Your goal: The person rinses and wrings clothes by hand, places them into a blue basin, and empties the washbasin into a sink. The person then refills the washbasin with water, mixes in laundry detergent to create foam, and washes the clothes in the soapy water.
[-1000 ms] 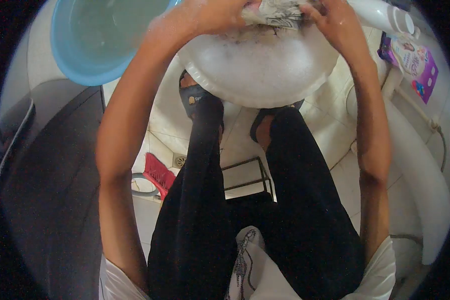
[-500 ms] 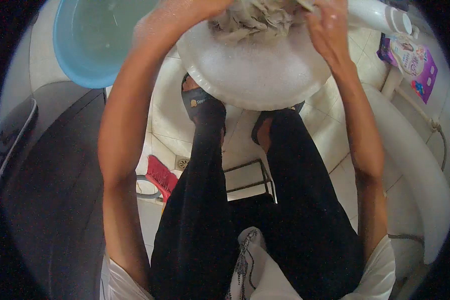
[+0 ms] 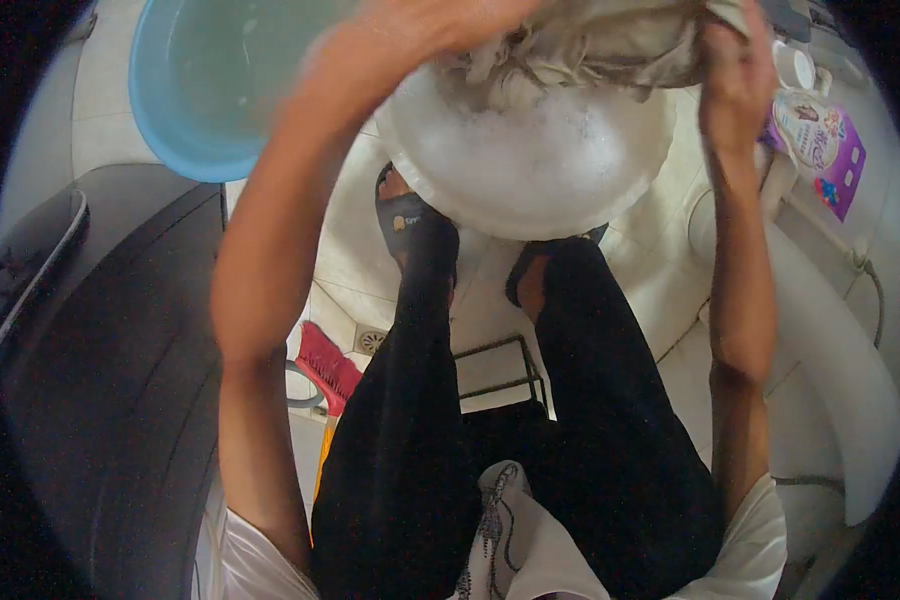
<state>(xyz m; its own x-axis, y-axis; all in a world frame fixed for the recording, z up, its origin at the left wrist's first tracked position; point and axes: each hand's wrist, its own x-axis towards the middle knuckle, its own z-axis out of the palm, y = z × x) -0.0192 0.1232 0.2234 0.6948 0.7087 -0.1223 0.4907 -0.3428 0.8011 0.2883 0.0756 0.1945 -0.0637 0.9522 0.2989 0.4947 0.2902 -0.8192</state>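
A wet grey-beige cloth, crumpled and partly cut off by the top edge, is held up over a white basin with a scalloped rim. Whitish, sudsy water shows inside the basin. My right hand is closed on the cloth's right end. At the upper left of the cloth is my left hand, blurred and cut off by the frame. Its fingers are not visible, so its grip cannot be made out.
A light blue tub of cloudy water stands at upper left. A purple packet is at right, near a white curved pipe. A red brush and a floor drain lie near my legs. A dark rounded surface fills the left.
The cloth has shifted right and spread wider above the basin. My right hand has moved right and down with its end; my left hand has moved right. More sudsy water shows.
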